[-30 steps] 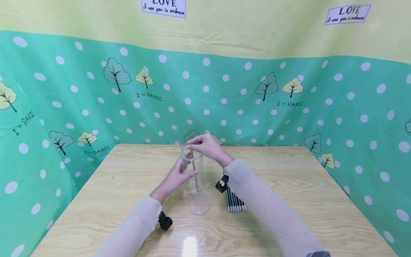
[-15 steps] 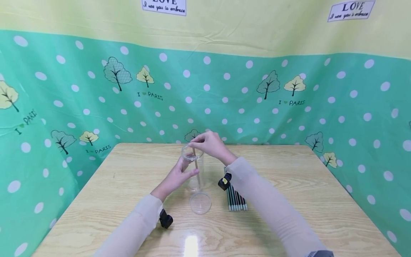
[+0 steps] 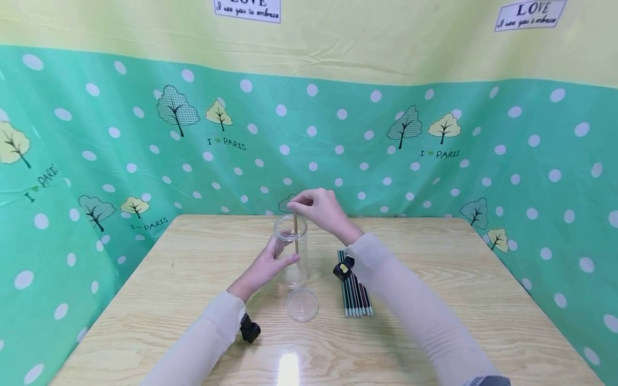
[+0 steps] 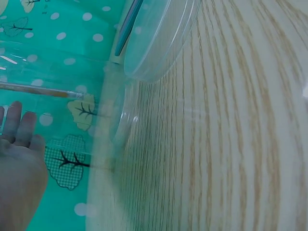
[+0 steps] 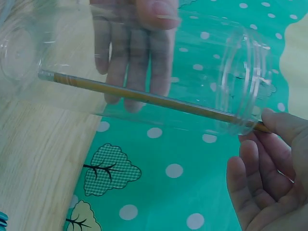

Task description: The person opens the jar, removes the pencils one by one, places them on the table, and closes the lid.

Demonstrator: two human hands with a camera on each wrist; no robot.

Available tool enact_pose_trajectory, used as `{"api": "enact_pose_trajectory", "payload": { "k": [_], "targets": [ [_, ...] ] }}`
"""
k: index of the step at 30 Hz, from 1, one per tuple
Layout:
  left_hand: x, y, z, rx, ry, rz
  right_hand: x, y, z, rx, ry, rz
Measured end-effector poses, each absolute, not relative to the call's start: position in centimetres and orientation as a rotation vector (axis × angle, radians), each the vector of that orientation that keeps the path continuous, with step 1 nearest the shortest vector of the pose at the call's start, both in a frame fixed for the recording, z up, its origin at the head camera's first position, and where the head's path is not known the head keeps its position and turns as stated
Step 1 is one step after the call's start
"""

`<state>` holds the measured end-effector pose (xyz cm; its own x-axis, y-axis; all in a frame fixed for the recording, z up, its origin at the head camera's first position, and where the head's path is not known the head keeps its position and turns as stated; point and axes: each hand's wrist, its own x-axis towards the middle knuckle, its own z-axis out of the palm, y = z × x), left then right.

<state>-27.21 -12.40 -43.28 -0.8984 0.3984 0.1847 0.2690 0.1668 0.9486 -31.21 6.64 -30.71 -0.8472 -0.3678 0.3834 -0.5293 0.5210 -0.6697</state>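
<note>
In the head view a clear plastic jar [image 3: 302, 271] stands upright, its mouth uncovered. My left hand [image 3: 260, 268] holds the jar's side, the fingers behind it and the thumb in front. Above the mouth, my right hand [image 3: 322, 210] pinches the top end of a brown pencil [image 3: 296, 228] between thumb and fingertips. Most of the pencil is inside the jar; the right wrist view shows its eraser end [image 5: 46, 75] hanging low within the clear wall. A round clear lid [image 3: 302, 305] lies flat on the table just in front of the jar.
Several dark and teal striped pencils [image 3: 357, 297] with pale eraser ends lie in a row right of the lid, partly under the right wrist camera [image 3: 344, 268]. A wood-grain table [image 3: 159, 321] is backed by a green dotted cloth [image 3: 309, 145].
My right hand has risen and moved slightly right, lifting the pencil so that its top clears the rim further. The left hand and jar have hardly moved.
</note>
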Motion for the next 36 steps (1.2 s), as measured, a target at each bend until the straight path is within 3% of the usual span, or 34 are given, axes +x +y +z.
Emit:
{"api": "enact_pose_trajectory", "payload": {
  "k": [36],
  "targets": [
    [-27.1,-12.3,-43.3,0.657,2.317,1.87,-29.3,11.3,-25.5,0.838,-2.295,1.329]
  ]
}}
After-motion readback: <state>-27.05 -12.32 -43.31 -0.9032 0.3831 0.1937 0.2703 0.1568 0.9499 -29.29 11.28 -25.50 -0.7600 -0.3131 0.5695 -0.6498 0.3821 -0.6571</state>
